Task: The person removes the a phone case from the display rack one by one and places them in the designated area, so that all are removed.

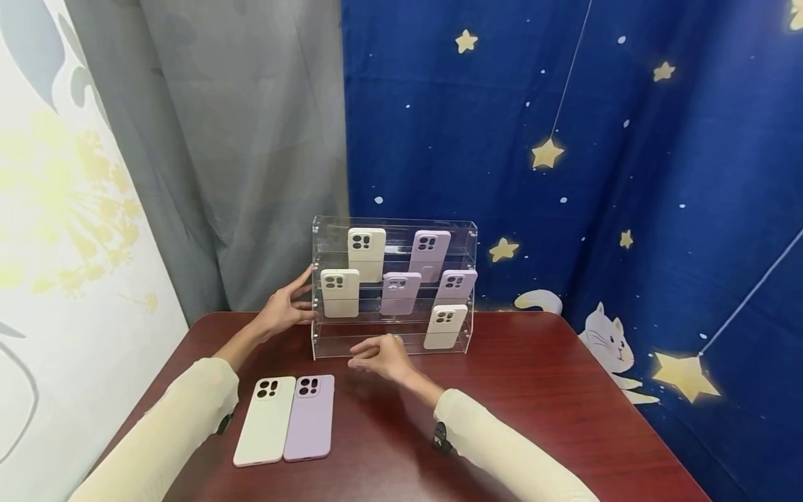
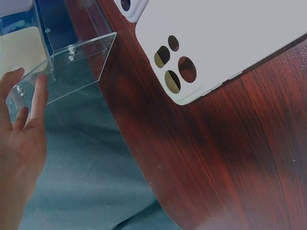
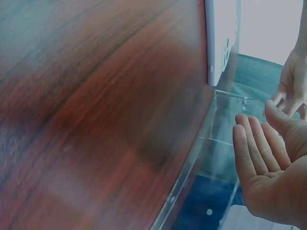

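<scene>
A clear acrylic stepped rack (image 1: 395, 328) stands toward the back of the table with several white and purple phone cases in its tiers. Among them, a white case (image 1: 341, 293) leans at the left end and another white case (image 1: 446, 326) at the lower right. My left hand (image 1: 284, 312) is at the rack's left side panel, its fingers spread against the edge. Just in front of the lowest tier hovers my right hand (image 1: 384, 357), fingers extended and holding nothing. Nearer to me, a white phone case (image 1: 266, 425) and a purple phone case (image 1: 310, 422) lie side by side.
The red-brown wooden table (image 1: 533, 418) has rounded back corners. Behind it hang a grey curtain (image 1: 251, 139) and a blue curtain (image 1: 489, 125) with stars. A white patterned curtain (image 1: 69, 244) is at the left.
</scene>
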A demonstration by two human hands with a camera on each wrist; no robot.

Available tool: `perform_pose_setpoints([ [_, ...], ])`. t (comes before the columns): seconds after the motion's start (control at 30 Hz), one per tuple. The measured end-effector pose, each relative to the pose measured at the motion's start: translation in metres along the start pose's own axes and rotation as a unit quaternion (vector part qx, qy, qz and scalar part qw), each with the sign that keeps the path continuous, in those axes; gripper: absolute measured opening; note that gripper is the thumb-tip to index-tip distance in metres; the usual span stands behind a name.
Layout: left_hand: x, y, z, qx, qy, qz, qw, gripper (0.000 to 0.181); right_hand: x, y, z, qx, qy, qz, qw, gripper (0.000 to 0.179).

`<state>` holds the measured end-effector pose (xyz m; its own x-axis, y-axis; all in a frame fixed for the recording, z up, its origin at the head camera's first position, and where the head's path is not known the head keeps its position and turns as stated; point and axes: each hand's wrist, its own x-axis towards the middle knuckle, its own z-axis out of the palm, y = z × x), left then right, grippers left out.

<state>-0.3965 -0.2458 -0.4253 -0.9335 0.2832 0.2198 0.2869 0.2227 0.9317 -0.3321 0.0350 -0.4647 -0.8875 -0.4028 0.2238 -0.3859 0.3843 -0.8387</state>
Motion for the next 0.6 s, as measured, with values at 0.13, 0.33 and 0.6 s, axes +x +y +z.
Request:
perform_pose_setpoints([
  [0.13,0.000,0.000,0.000,0.001,-0.002,0.002,1.0000,0.115,-0.002,-0.005,-0.008,-0.017,0.004,-0.003,0.9998,0.026],
  [0.33,0.001,0.000,0.002,0.002,0.001,0.003,1.0000,0.114,-0.007,-0.009,-0.021,-0.028,0.008,-0.005,0.9996,0.023],
  [0.6,-0.001,0.000,0.000,0.002,0.000,0.001,1.0000,0.114,-0.010,0.000,-0.043,-0.034,0.015,-0.008,0.9993,0.022],
])
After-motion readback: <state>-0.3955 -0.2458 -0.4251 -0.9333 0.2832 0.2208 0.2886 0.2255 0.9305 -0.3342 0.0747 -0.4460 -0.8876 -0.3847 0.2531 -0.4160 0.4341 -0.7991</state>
